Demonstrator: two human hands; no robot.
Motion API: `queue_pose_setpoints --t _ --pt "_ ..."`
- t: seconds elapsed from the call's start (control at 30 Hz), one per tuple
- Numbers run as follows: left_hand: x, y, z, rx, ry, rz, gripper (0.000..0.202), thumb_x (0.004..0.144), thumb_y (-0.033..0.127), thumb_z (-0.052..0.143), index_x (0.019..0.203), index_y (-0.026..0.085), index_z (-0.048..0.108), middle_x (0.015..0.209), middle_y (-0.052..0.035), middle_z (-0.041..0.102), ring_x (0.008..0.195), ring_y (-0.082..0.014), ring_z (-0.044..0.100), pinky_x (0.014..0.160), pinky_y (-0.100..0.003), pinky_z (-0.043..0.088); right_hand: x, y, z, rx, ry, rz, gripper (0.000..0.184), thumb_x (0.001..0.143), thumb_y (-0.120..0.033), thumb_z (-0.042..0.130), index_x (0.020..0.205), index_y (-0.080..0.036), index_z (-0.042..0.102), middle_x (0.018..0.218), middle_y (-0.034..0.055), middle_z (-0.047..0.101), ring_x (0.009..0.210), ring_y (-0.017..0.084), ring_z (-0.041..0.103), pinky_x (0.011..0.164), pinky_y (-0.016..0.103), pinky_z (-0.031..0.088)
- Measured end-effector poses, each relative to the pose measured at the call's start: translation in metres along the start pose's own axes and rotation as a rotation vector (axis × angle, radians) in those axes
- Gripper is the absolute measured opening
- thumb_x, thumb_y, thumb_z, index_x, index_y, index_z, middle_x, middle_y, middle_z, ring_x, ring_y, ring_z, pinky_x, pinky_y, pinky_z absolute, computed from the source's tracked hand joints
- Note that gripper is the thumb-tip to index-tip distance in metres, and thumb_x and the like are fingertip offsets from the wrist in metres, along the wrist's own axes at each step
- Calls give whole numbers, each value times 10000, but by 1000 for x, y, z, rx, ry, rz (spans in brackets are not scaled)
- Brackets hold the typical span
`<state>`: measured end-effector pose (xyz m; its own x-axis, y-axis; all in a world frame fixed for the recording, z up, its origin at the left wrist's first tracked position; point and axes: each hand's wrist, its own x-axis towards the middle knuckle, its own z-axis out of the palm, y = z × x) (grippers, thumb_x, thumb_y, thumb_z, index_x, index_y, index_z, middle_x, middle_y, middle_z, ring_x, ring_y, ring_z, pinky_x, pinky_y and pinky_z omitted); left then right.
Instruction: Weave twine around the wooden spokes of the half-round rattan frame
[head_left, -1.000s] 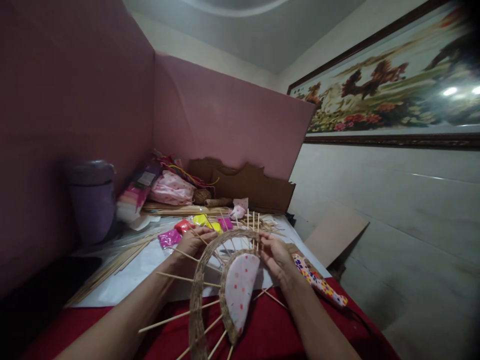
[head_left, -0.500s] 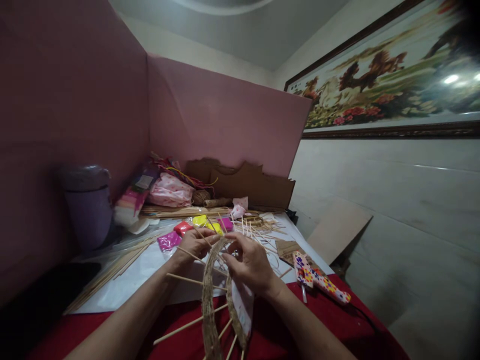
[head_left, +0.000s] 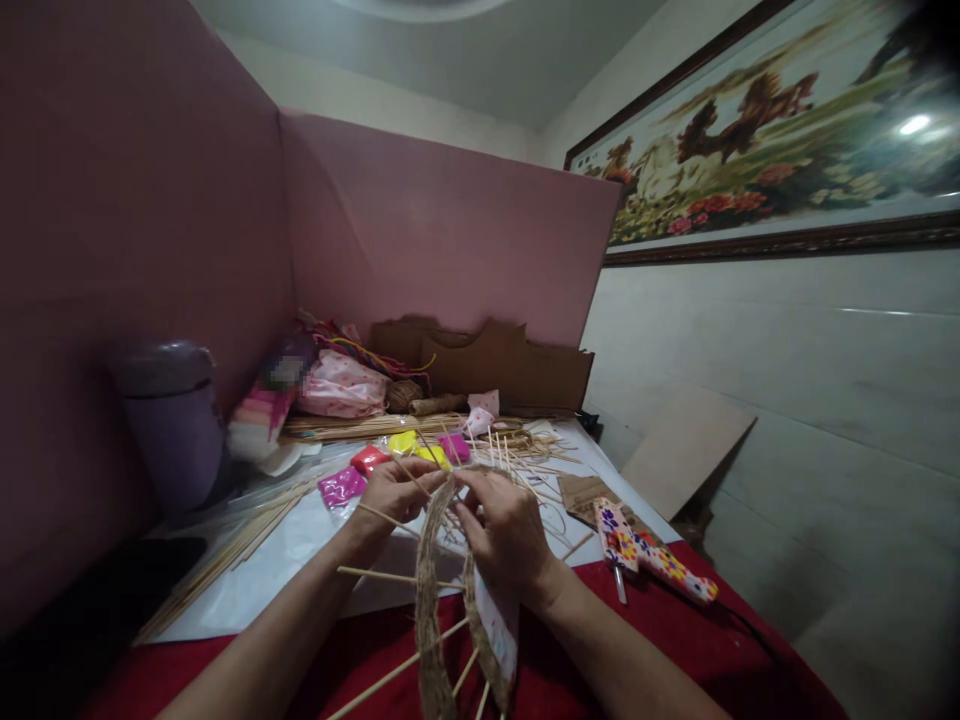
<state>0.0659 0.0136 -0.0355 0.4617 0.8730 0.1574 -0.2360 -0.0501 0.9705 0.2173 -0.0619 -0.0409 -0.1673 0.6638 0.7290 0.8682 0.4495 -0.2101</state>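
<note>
Between my hands stands a round basket frame, tilted on its side, with a brown twine band (head_left: 428, 610) woven around thin wooden sticks (head_left: 379, 574) that poke outward. A pale printed cloth piece (head_left: 498, 625) covers its right-hand side, edged by a second twine ring. My left hand (head_left: 391, 498) pinches the far left part of the band, fingers closed by the sticks. My right hand (head_left: 510, 525) is closed on the twine at the top of the band, thumb and fingertips together inside the ring. The exact strand under the fingertips is hidden.
A flower-patterned glue gun (head_left: 619, 535) lies at the right by a cardboard piece (head_left: 581, 497). Several bright clay packets (head_left: 370, 459) sit behind my hands. Loose sticks (head_left: 247, 535) spread at left, near a lidded purple bin (head_left: 171, 430). Torn cardboard (head_left: 510, 370) stands at the back.
The view has shifted slightly, so the frame and both hands appear a little further right. My right fingers have drawn closer to the band's top; both hands keep their hold.
</note>
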Motion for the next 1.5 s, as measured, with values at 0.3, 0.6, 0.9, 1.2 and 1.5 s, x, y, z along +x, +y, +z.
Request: queue_pose_setpoints --t 0.3,0.6,0.9,1.2,1.5 --pt "-1 3 -5 49 -16 17 313 538 367 812 707 115 734 454 9 531 401 -60 385 403 -194 242 -1 0 -2 -12 26 -61 305 864 -156 494 1151 -164 596 807 71 665 742 195 577 669 296 426" --pt "-7 16 -2 59 39 61 337 544 409 799 718 127 739 587 -33 625 488 -93 479 451 -202 328 24 -2 -16 -105 -120 -190 357 859 -141 460 1194 -122 582 807 81 664 741 205 555 656 309 419" --pt "3 18 -29 223 -21 1 315 535 407 799 613 114 714 452 5 519 419 -61 393 409 -188 294 36 1 -6 -106 -129 -253 337 855 -113 450 1154 -122 605 763 76 641 734 199 542 631 292 413" --pt "-11 50 -56 388 -142 -152 239 627 355 742 691 125 721 564 -7 589 510 -82 461 470 -197 365 20 17 2 -106 -138 -259 342 858 -114 457 1168 -80 600 745 81 620 711 202 515 610 301 397" --pt "-15 59 -62 407 -77 -140 240 576 337 783 581 127 667 522 11 566 511 -69 449 498 -194 330 17 23 1 -105 -142 -172 332 851 -113 472 1150 -104 615 733 67 609 697 197 507 599 303 370"
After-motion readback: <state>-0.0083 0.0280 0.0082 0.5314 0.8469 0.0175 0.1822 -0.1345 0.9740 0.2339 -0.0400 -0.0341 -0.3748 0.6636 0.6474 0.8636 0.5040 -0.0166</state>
